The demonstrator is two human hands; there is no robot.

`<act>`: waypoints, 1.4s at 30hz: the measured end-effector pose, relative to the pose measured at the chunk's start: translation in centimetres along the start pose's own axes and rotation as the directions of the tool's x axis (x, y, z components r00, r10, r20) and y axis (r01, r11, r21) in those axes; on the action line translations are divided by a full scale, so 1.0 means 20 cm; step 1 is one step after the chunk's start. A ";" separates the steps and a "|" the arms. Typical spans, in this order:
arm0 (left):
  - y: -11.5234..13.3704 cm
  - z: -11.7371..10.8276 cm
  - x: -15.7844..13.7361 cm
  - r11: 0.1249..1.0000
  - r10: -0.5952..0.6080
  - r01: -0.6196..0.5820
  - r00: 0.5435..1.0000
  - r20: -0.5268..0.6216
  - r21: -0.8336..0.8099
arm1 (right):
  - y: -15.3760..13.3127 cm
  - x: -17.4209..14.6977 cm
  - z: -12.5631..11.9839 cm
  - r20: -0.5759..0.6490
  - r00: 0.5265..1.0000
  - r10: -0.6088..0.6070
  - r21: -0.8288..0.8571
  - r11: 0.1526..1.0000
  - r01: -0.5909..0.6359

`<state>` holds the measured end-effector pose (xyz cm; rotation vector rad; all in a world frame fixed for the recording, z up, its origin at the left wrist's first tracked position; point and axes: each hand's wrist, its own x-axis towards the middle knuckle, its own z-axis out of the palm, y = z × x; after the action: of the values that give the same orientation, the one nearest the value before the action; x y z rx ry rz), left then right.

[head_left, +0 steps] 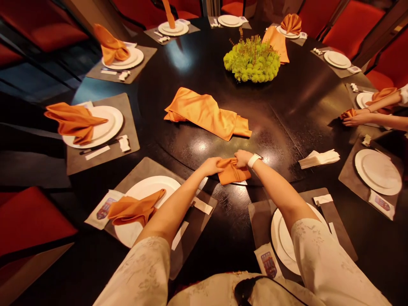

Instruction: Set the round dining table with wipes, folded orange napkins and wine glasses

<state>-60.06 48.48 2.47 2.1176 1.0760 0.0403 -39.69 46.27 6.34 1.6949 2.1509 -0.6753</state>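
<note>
Between my two hands is a partly folded orange cloth napkin [230, 173], at the near edge of the round dark turntable. My left hand [213, 166] pinches its left side, with the fingertips partly hidden by the cloth. On the napkin's upper right, my right hand [243, 158] has its fingers closed on the fabric; a white band circles that wrist. Just beyond lies a loose heap of orange napkins [204, 112]. Nearest my left forearm, a folded orange napkin [137, 208] rests on a white plate [127, 235]. Below my right forearm sits a white plate [282, 242] without a napkin.
A green floral centrepiece [251, 61] stands on the turntable [261, 114]. White paper items [319, 158] lie to the right. Place settings with plates, grey mats and napkins ring the table. At the right edge, another person's hands [357, 117] hold an orange napkin. Red chairs [32, 221] surround the table.
</note>
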 end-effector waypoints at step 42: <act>0.33 0.44 -0.02 0.984 0.062 -0.051 0.996 -0.062 0.168 | 0.20 -0.52 0.46 -0.445 0.812 0.377 0.744 0.660 0.101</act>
<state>-52.80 40.47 0.36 2.3113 1.0910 0.0505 -33.59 33.45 3.37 2.7906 2.1860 -1.2639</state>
